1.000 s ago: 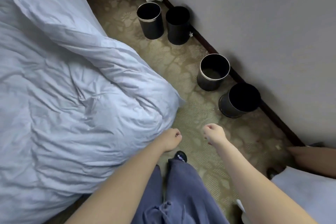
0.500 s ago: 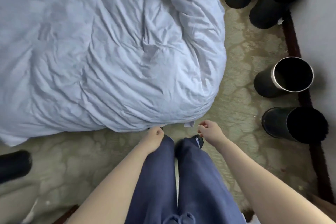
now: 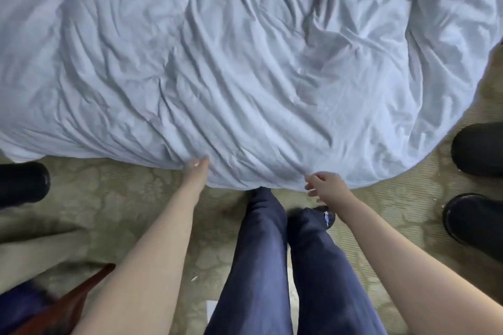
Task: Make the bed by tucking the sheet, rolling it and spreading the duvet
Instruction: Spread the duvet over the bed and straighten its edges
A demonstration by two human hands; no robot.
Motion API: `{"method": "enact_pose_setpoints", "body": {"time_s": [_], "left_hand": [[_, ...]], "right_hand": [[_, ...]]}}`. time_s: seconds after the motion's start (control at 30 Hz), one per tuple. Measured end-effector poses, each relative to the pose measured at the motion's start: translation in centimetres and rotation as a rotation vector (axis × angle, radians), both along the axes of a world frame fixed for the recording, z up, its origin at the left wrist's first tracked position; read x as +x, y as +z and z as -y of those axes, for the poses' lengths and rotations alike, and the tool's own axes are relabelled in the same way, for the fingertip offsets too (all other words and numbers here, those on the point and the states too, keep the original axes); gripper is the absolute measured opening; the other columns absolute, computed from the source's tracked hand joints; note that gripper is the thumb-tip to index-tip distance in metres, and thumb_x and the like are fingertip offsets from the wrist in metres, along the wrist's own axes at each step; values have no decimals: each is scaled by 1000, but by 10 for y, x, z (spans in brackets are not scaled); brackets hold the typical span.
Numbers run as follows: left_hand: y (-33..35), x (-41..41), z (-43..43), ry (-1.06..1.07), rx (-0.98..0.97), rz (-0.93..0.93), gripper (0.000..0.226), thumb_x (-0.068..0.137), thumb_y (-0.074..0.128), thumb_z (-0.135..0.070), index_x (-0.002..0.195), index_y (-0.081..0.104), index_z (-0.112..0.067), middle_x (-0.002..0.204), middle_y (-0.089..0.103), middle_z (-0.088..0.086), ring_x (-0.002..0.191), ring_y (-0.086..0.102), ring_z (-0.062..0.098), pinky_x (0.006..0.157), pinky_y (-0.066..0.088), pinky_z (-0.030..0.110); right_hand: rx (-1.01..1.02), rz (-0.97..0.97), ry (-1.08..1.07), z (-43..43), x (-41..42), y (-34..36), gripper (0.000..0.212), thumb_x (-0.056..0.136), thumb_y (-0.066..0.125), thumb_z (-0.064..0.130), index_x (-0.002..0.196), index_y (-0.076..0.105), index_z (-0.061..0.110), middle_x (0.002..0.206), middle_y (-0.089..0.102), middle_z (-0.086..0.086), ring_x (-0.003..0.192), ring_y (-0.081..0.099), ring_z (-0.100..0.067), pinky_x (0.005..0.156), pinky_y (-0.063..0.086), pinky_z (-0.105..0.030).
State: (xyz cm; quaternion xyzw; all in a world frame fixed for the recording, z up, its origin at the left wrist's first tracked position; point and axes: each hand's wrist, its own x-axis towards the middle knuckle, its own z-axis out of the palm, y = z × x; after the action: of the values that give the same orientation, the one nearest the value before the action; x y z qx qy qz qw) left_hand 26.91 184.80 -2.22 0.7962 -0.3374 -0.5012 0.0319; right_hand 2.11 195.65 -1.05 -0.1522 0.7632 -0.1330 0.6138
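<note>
A wrinkled pale blue-white duvet [image 3: 245,62] fills the upper part of the head view, and its near edge hangs down to the carpet in front of my legs. My left hand [image 3: 196,168] grips that edge, thumb on top and fingers hidden under the fabric. About an arm's width to the right, my right hand [image 3: 325,185] curls its fingers at the same edge and pinches the cloth with thumb and forefinger. Creases in the fabric run toward both hands. The sheet and mattress are hidden under the duvet.
Two black waste bins [image 3: 476,148] [image 3: 473,221] stand on the patterned carpet [image 3: 122,198] at the right. Another black bin [image 3: 23,183] lies at the left. A reddish wooden piece [image 3: 73,299] shows at the lower left. My legs stand right against the duvet's edge.
The view has swung to face the duvet's near edge squarely. Both hands have moved forward from in front of my legs and taken hold of that edge.
</note>
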Motion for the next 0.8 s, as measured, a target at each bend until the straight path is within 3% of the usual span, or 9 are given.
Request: {"method": "enact_pose_setpoints", "body": {"time_s": [0.07,0.17,0.23,0.3,0.4,0.5,0.57,0.7,0.8], "left_hand": [[-12,25,32,-23,-36,88,38,98,41,-35,124,51,-9,106,54,1,103,48,20,85,38,32],[-26,52,64,-34,-43,138,35,98,38,-37,81,54,-12,81,52,3,93,50,23,82,39,33],[-33,63,75,53,-60,163,37,98,38,-37,74,51,-12,78,50,3,88,49,21,78,39,32],[-41,75,79,219,-113,126,37,95,42,-37,93,57,-4,92,58,11,93,55,27,80,44,37],[-51,90,74,396,-134,36,54,92,45,-37,132,38,-2,132,49,17,118,50,33,92,42,38],[-63,104,71,536,-55,68,71,95,44,-43,146,12,-5,147,32,14,131,37,30,103,33,38],[-72,118,74,658,11,73,80,93,43,-50,149,7,-6,151,27,13,135,33,32,108,29,42],[-88,142,85,843,25,-123,68,89,47,-56,141,35,-14,140,46,7,120,48,23,94,42,34],[-95,144,90,869,-85,-158,42,95,47,-37,127,51,-9,127,56,8,109,56,23,95,48,35]], "right_hand": [[-63,-13,52,36,17,-8,27,90,54,22,75,58,0,72,55,-8,63,49,-19,60,38,-28],[-189,-110,259,87,51,-16,31,88,56,25,77,57,-4,67,50,-8,64,44,-19,62,33,-29],[-288,-181,407,117,78,-13,26,88,59,32,89,61,5,78,55,-2,73,49,-17,64,33,-28],[-350,-229,555,141,105,-10,40,86,61,41,112,56,11,103,56,-1,96,51,-19,75,37,-28],[-329,-272,798,163,140,-8,63,86,59,48,133,36,14,136,37,-10,126,35,-30,95,37,-38],[-285,-377,945,176,160,-9,70,87,55,50,139,27,13,138,31,-14,128,30,-33,99,36,-39],[-267,-434,971,181,165,-14,68,88,54,50,137,28,11,135,33,-15,126,32,-34,100,34,-38],[-222,-474,982,185,167,-20,64,89,54,48,134,29,11,133,34,-16,126,34,-36,102,32,-40],[-229,-521,988,187,171,-27,64,88,56,48,132,29,10,132,35,-15,125,35,-36,101,33,-37]]}}
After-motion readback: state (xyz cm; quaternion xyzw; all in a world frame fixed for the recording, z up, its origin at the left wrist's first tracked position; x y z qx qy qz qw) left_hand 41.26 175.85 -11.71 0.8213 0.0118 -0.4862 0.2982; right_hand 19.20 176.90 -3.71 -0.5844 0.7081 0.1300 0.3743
